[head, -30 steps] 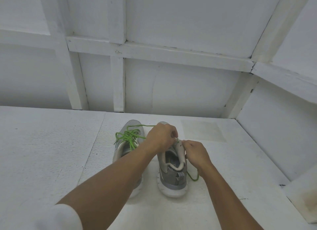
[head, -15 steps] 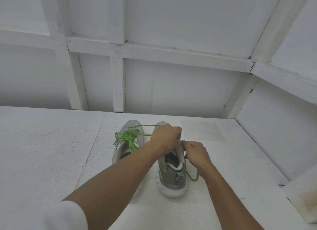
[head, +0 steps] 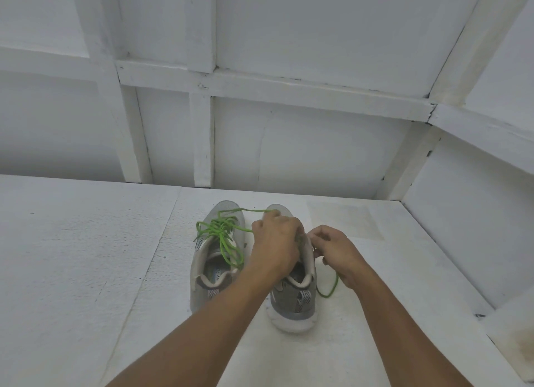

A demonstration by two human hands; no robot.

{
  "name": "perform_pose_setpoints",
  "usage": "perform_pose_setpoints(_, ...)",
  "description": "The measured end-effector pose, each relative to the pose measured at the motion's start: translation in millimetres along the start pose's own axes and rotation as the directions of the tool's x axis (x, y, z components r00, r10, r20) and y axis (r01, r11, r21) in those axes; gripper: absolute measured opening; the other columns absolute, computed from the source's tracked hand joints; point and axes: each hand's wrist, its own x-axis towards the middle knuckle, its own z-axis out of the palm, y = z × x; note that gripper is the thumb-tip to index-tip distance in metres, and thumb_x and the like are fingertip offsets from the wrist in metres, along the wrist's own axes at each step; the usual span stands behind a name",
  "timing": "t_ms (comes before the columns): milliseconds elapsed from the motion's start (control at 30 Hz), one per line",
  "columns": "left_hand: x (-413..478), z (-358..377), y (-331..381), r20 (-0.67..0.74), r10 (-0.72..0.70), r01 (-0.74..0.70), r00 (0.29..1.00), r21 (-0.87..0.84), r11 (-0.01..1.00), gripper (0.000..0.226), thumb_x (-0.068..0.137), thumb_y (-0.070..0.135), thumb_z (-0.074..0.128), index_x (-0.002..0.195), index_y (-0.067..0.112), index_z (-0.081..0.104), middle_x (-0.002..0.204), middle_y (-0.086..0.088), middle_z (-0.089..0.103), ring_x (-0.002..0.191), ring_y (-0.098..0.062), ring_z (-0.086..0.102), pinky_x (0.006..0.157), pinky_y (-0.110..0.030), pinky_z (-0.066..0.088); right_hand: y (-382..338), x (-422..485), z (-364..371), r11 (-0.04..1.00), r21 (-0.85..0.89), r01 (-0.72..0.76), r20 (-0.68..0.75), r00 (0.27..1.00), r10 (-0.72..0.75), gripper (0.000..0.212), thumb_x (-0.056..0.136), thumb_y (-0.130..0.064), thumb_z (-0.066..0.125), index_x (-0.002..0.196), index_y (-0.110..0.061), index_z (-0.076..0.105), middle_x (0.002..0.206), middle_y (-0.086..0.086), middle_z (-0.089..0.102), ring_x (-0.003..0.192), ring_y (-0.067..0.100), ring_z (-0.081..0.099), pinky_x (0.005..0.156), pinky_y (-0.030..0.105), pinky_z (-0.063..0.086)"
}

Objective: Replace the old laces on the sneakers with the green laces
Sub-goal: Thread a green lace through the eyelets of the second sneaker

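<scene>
Two grey sneakers stand side by side on the white floor, heels toward me. The left sneaker [head: 212, 274] carries a green lace [head: 222, 232] laced and bunched on top. My left hand [head: 274, 246] lies over the tongue area of the right sneaker [head: 293, 300], fingers curled round its upper and a green strand that runs from the left shoe's toe. My right hand [head: 335, 251] pinches the green lace end [head: 331, 288] beside the right sneaker; a loop of it hangs down by my wrist. The eyelets are hidden under my hands.
The sneakers stand on a white textured floor [head: 86, 271] with a seam running diagonally on the left. White panelled walls [head: 289, 144] close in behind and on the right. A stained white ledge [head: 517, 337] sits at the lower right.
My left hand has shifted slightly toward me over the right sneaker. My right hand has lifted a little, its fingers spreading near the shoe's collar. Both sneakers stay where they were.
</scene>
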Motion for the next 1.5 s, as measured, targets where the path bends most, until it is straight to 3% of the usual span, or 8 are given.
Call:
perform_pose_setpoints(233, -45, 8, -5, -0.292, -0.178, 0.139, 0.940, -0.151, 0.979, 0.018, 0.076, 0.011, 0.069, 0.091, 0.018, 0.062, 0.090, -0.001, 0.052, 0.087, -0.021, 0.046, 0.079, -0.033, 0.039, -28, 13, -25, 0.971, 0.181, 0.157, -0.360, 0.929, -0.083, 0.021, 0.098, -0.010, 0.041, 0.080, -0.016, 0.050, 0.073, 0.001, 0.063, 0.076, 0.018, 0.065, 0.072, 0.029, 0.049)
perform_pose_setpoints(367, -45, 3, -3, -0.155, -0.330, 0.268, 0.931, -0.321, 0.908, 0.015, 0.090, 0.021, 0.062, 0.097, 0.019, 0.049, 0.101, 0.002, 0.046, 0.095, -0.017, 0.046, 0.085, -0.030, 0.041, -75, 19, -87, 0.348, 0.863, 0.366, -0.383, 0.923, -0.020, 0.027, 0.094, -0.002, 0.040, 0.070, -0.012, 0.045, 0.054, 0.000, 0.049, 0.051, 0.014, 0.054, 0.051, 0.022, 0.047)
perform_pose_setpoints(433, -43, 2, -2, -0.121, -0.354, 0.293, 0.927, -0.353, 0.888, 0.015, 0.093, 0.024, 0.059, 0.097, 0.020, 0.045, 0.102, 0.002, 0.044, 0.092, -0.015, 0.044, 0.081, -0.024, 0.037, -93, 11, -106, 0.299, 0.861, 0.412, -0.410, 0.909, -0.073, 0.024, 0.091, -0.006, 0.042, 0.069, -0.015, 0.046, 0.060, -0.001, 0.047, 0.047, 0.011, 0.044, 0.043, 0.020, 0.031)
perform_pose_setpoints(567, -38, 2, -3, -0.091, -0.387, 0.334, 0.918, -0.352, 0.874, 0.013, 0.097, 0.028, 0.053, 0.101, 0.017, 0.046, 0.102, 0.002, 0.044, 0.091, -0.015, 0.043, 0.079, -0.025, 0.037, -74, 8, -71, 0.877, 0.045, 0.478, -0.337, 0.834, -0.438, 0.021, 0.090, -0.006, 0.058, 0.079, -0.023, 0.060, 0.077, -0.006, 0.059, 0.048, 0.002, 0.041, 0.049, 0.017, 0.034)
perform_pose_setpoints(767, -32, 5, -5, -0.102, -0.405, 0.357, 0.909, -0.315, 0.880, 0.014, 0.100, 0.028, 0.045, 0.098, 0.015, 0.049, 0.099, -0.003, 0.052, 0.092, -0.021, 0.050, 0.080, -0.033, 0.041, -4, 11, -21, 0.701, -0.630, 0.334, 0.120, 0.934, -0.337, 0.007, 0.093, -0.027, 0.061, 0.097, -0.028, 0.066, 0.102, -0.009, 0.058, 0.079, 0.007, 0.048, 0.076, 0.026, 0.037)
perform_pose_setpoints(1000, -33, 6, -5, -0.102, -0.421, 0.364, 0.901, -0.349, 0.864, 0.019, 0.102, 0.031, 0.040, 0.097, 0.016, 0.049, 0.094, -0.003, 0.058, 0.086, -0.021, 0.054, 0.072, -0.033, 0.042, -23, 13, -32, 0.968, 0.133, 0.212, -0.148, 0.970, -0.192, 0.016, 0.100, -0.015, 0.046, 0.084, -0.017, 0.048, 0.090, -0.008, 0.073, 0.063, 0.012, 0.049, 0.055, 0.025, 0.033)
perform_pose_setpoints(1100, -32, 7, -5, -0.113, -0.425, 0.368, 0.898, -0.336, 0.867, 0.013, 0.102, 0.026, 0.041, 0.097, 0.016, 0.048, 0.095, -0.004, 0.057, 0.084, -0.019, 0.053, 0.069, -0.029, 0.037, -38, 19, -56, 0.721, 0.654, 0.229, -0.302, 0.953, -0.029, 0.017, 0.095, -0.007, 0.043, 0.082, -0.017, 0.048, 0.070, -0.002, 0.068, 0.056, 0.011, 0.044, 0.050, 0.025, 0.027)
perform_pose_setpoints(1500, -4, -6, 2, -0.016, -0.276, 0.267, 0.961, -0.214, 0.940, 0.036, 0.092, 0.003, 0.041, 0.126, 0.012, 0.049, 0.126, -0.007, 0.048, 0.114, -0.024, 0.045, 0.094, -0.034, 0.041, -57, 19, -102, 0.531, 0.760, 0.376, -0.457, 0.889, 0.024, 0.009, 0.090, -0.009, 0.045, 0.085, -0.015, 0.047, 0.070, 0.003, 0.061, 0.063, 0.015, 0.050, 0.052, 0.027, 0.029)
